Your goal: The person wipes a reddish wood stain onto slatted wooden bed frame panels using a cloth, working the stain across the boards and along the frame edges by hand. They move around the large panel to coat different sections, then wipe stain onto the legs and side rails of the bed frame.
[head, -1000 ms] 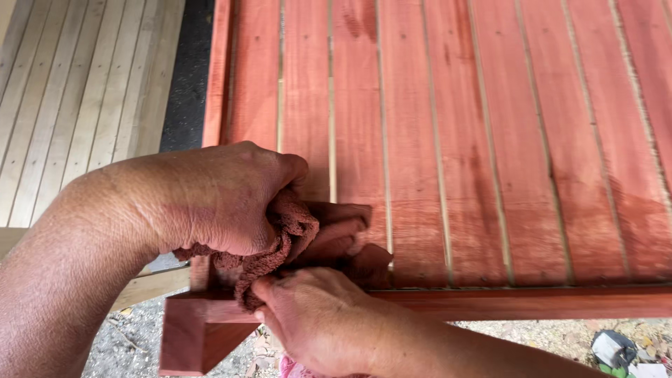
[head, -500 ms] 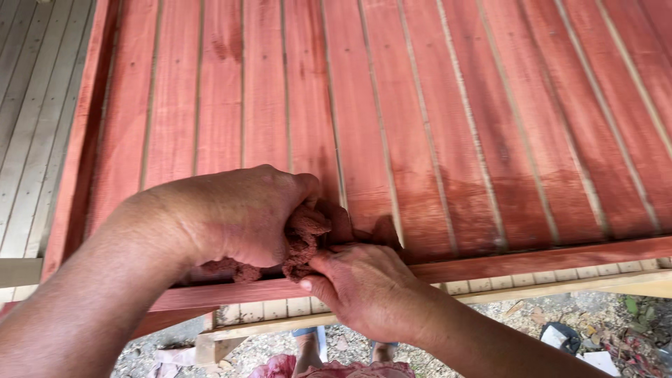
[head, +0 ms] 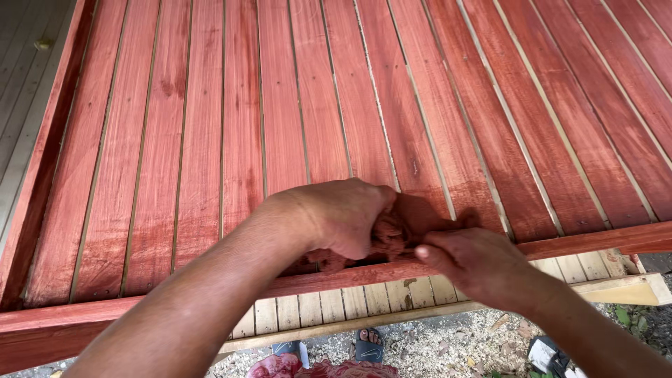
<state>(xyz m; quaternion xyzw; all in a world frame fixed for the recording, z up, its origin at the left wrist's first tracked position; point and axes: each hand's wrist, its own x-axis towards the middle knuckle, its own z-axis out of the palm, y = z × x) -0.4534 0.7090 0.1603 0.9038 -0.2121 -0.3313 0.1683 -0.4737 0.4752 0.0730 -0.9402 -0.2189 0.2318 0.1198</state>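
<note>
A crumpled, stain-reddened rag (head: 399, 227) sits bunched between both my hands, just above the near frame rail (head: 140, 318) of a large slatted wooden panel (head: 294, 105) stained red. My left hand (head: 343, 217) is closed over the rag's left side, knuckles up. Coming in from the lower right, my right hand (head: 472, 262) pinches the rag's right side with thumb and fingers. Both hands rest on the slats at the panel's near edge.
An unstained pale wood panel (head: 392, 297) lies under the red one and sticks out at the near edge. Grey boards (head: 28, 84) show at the far left. Gravel ground (head: 448, 346), my sandalled feet (head: 369, 344) and small debris lie below.
The view has shifted so the panel's left frame sits further left. My hands have moved right along the near rail, still working the rag between them.
</note>
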